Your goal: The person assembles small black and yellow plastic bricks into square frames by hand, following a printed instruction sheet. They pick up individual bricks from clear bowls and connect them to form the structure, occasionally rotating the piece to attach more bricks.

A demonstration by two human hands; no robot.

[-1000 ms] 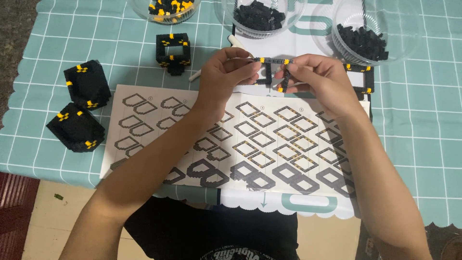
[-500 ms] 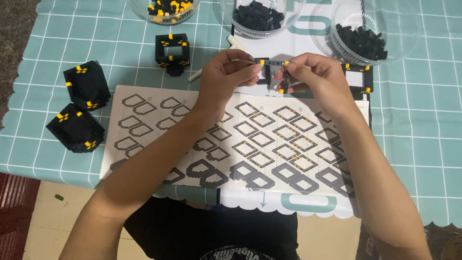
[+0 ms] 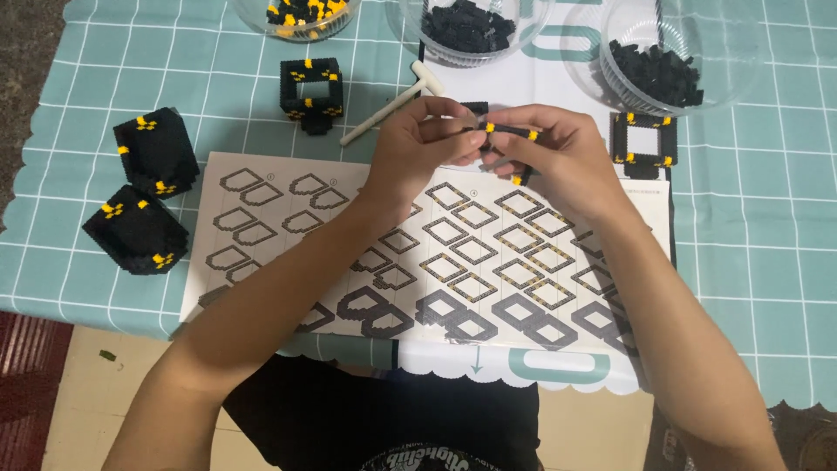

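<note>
Both forearms rise from the lower frame edge and converge at upper centre, where the left hand point(image 3: 417, 146) and right hand point(image 3: 558, 157) meet, fingertips pinched together.

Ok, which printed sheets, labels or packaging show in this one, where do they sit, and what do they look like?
Instruction sheet: flat on the tablecloth under both forearms; white rectangle with rows of grey, black and yellow block diagrams.
White printed sheet: beneath it, reaching the bowls at the far edge and the near table edge; teal markings, scalloped near edge.
No packages, labels or screens in view.
</note>
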